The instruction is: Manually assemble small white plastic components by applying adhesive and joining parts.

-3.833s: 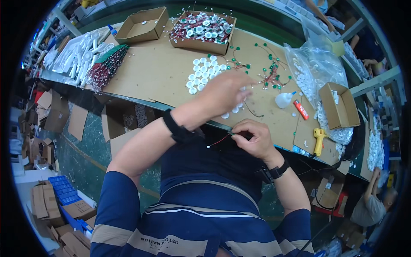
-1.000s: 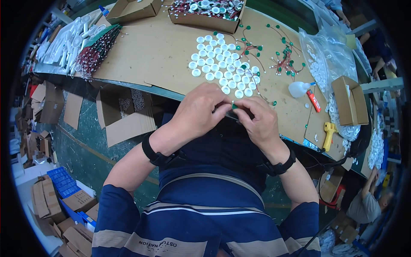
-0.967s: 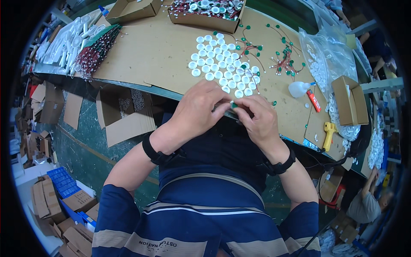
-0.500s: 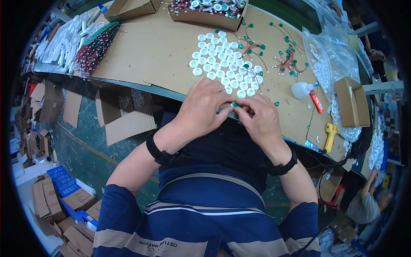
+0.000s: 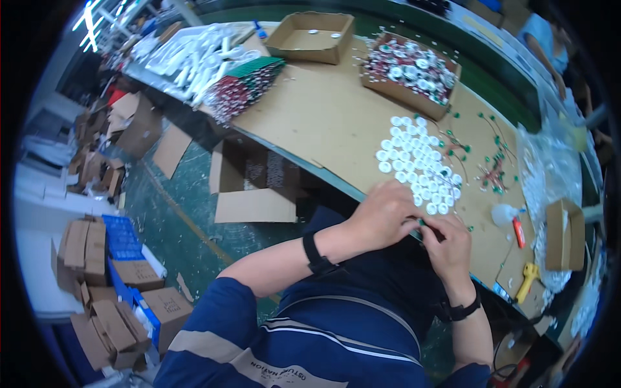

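Observation:
At the table's near edge, my left hand [image 5: 390,215] and my right hand [image 5: 449,240] meet with fingertips pinched together. Between them shows a small green piece [image 5: 422,222], mostly covered by the fingers. Just beyond lie many round white caps [image 5: 405,156] with raised rims, spread in a loose patch. A few small green discs with thin red wires rest on the patch's right side. More wired green discs [image 5: 497,176] form a tangled group farther right.
A cardboard box [image 5: 414,101] heaped with wired parts and white caps stands at the back, beside a shallow box [image 5: 304,48]. White plastic handles [image 5: 200,61] and a wire bundle [image 5: 249,87] lie far left. At right are a white bottle [image 5: 503,214], red lighter [image 5: 519,233] and yellow glue gun [image 5: 528,282].
The view has swung left, so the table and hands appear farther right and lower. Both hands remain together at the table edge, pinching the small green piece.

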Tool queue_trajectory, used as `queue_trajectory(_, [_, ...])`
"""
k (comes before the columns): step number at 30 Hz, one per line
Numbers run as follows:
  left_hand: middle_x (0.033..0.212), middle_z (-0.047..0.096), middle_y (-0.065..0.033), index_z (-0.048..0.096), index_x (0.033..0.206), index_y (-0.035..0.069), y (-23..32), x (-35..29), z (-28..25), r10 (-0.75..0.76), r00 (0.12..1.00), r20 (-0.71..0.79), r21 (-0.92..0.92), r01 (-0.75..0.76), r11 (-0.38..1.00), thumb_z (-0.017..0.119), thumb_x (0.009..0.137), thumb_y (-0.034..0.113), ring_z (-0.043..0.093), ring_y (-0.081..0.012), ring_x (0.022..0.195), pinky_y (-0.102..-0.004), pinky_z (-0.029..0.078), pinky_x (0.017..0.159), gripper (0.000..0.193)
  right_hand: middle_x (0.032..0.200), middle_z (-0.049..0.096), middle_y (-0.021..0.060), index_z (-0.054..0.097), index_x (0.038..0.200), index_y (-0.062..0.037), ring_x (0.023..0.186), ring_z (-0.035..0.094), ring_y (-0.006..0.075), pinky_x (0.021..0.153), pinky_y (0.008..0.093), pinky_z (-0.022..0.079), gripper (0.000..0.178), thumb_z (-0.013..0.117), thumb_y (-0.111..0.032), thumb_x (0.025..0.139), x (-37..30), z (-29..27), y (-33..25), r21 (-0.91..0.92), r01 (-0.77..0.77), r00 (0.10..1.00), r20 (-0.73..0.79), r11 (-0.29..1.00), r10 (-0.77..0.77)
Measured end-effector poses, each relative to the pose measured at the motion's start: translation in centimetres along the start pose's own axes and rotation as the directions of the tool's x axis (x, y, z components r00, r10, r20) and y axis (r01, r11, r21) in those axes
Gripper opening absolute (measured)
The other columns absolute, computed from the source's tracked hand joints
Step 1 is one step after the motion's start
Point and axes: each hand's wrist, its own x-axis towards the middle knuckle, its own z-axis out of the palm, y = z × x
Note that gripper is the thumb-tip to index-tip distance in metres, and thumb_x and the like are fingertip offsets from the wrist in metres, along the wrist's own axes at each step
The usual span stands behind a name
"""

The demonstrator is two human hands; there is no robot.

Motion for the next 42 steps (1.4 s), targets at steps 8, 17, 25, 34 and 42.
queue_trajectory(8, [0.112, 0.076, -0.0103, 0.084, 0.110, 0.010, -0.5, -1.0, -0.1, 0.088, 0.946, -0.313, -0.163, -0.144, 0.976, 0.093, 0.087, 0.013, 0.071, -0.0350, 0.112, -0.0469, 0.057, 0.098, 0.025, 0.091, 0.072, 0.0078, 0.084, 0.114, 0.0023, 0.074, 0.065, 0.0155, 0.069, 0.0304, 0.053, 0.017, 0.084, 0.000, 0.097, 0.5, 0.0, 0.5, 0.027, -0.073, 0.996, -0.039, 0.997, 0.074])
queue_trajectory(17, [0.112, 0.078, -0.0169, 0.082, 0.115, 0.004, -14.8, -26.5, -4.8, -0.497, 0.866, -0.054, 0.106, 0.500, 0.859, 0.083, 0.098, 0.012, 0.076, -0.0378, 0.111, -0.0466, 0.062, 0.099, 0.019, 0.087, 0.064, 0.0035, 0.082, 0.113, 0.0023, 0.071, 0.057, 0.0107, 0.066, 0.0283, 0.047, 0.015, 0.083, 0.001, 0.099, 0.6, 1.4, 0.2, -0.018, -0.029, 0.999, -0.043, 0.999, 0.028])
queue_trajectory(25, [0.116, 0.084, -0.0193, 0.083, 0.124, 0.002, -16.5, -33.1, 0.2, -0.817, 0.548, 0.180, -0.159, 0.836, 0.526, 0.079, 0.104, 0.022, 0.082, -0.0353, 0.107, -0.0457, 0.066, 0.099, 0.029, 0.088, 0.061, -0.0001, 0.080, 0.119, 0.0018, 0.073, 0.054, 0.0086, 0.067, 0.0264, 0.045, 0.017, 0.082, -0.001, 0.102, 0.4, 0.9, 0.7, -0.025, -0.104, 0.994, -0.047, 0.994, 0.103])
queue_trajectory(34, [0.116, 0.086, -0.0196, 0.084, 0.126, 0.002, -18.1, -36.1, 1.9, -0.845, 0.475, 0.244, -0.226, 0.876, 0.427, 0.079, 0.104, 0.023, 0.084, -0.0337, 0.106, -0.0438, 0.066, 0.098, 0.030, 0.093, 0.066, -0.0012, 0.081, 0.123, 0.0013, 0.077, 0.054, 0.0069, 0.069, 0.0252, 0.046, 0.019, 0.082, -0.005, 0.105, 0.2, 1.2, 1.5, -0.051, -0.125, 0.991, -0.049, 0.991, 0.122])
queue_trajectory(42, [0.116, 0.087, -0.0190, 0.085, 0.126, 0.004, -17.6, -39.2, 1.3, -0.894, 0.445, 0.063, -0.162, 0.888, 0.430, 0.077, 0.105, 0.024, 0.084, -0.0343, 0.109, -0.0445, 0.066, 0.099, 0.030, 0.094, 0.067, -0.0028, 0.083, 0.128, 0.0007, 0.078, 0.053, 0.0050, 0.069, 0.0234, 0.046, 0.022, 0.082, -0.008, 0.107, 0.4, 1.3, 2.0, -0.091, -0.151, 0.988, -0.033, 0.984, 0.148])
